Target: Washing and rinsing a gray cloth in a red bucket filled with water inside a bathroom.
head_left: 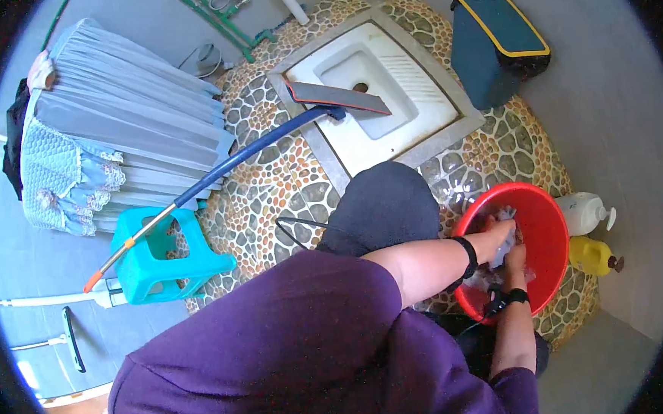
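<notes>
Both my hands are inside a red plastic basin (pixel 551 258) on the pebble-patterned floor. My left hand (pixel 495 239) closes around a wet grey cloth (pixel 507 242). Just below it, my right hand (pixel 515 258) grips the same cloth, its fingers partly hidden by the fabric. Sudsy water and more wet fabric show in the basin's near-left part, under my wrists. A dark strap circles each of my wrists.
A white pump bottle (pixel 584 213) and a yellow jug (pixel 590 256) stand right of the basin. Ahead are a squat toilet (pixel 415 77), a flat mop (pixel 245 153) lying across it, and a blue bin (pixel 478 54). A turquoise stool (pixel 148 256) and a curtained item (pixel 128 105) stand left.
</notes>
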A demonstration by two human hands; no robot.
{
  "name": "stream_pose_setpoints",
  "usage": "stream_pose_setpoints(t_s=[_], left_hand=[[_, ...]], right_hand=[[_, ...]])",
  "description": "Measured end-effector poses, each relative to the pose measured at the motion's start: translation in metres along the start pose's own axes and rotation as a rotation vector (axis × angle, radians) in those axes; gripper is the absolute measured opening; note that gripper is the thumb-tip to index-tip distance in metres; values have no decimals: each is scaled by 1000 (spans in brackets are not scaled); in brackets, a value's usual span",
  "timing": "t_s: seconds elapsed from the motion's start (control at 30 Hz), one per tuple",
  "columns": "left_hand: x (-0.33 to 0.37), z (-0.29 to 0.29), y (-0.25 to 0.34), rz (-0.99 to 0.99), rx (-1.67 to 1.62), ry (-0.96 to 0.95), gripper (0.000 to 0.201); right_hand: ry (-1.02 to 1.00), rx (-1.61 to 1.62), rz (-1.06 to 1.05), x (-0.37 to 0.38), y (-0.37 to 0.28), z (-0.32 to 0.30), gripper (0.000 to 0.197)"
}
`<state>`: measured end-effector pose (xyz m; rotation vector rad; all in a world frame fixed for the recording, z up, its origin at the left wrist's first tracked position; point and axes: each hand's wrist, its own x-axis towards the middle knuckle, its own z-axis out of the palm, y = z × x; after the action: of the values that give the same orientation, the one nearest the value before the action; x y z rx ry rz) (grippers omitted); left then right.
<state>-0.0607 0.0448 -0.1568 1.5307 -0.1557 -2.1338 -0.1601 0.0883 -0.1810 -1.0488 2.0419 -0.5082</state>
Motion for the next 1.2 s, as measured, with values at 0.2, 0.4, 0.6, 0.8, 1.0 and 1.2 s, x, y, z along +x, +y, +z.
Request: stream_pose_setpoints(t_s=[0.2, 0.4, 0.6, 0.8, 1.0, 1.2], left_hand=[[-32, 35, 25, -109, 269, 3, 61], [-49, 19, 48, -222, -102, -156, 60], [-49, 18, 43, -165, -283, -750, 36], [-6, 16, 2, -104, -150, -260, 32], [-58, 47, 14, 124, 472, -169, 34], [-57, 51, 37, -3, 450, 110, 45]], right_hand=[[-101, 672, 381, 16, 70, -31, 47], [-487, 866, 119, -49, -94, -84, 28], [-474, 456, -304, -78, -123, -120, 16], [182, -28, -143, -53, -96, -45, 28], [136, 367, -143, -14, 5, -42, 32], [-179, 718, 460, -13, 28, -53, 34]])
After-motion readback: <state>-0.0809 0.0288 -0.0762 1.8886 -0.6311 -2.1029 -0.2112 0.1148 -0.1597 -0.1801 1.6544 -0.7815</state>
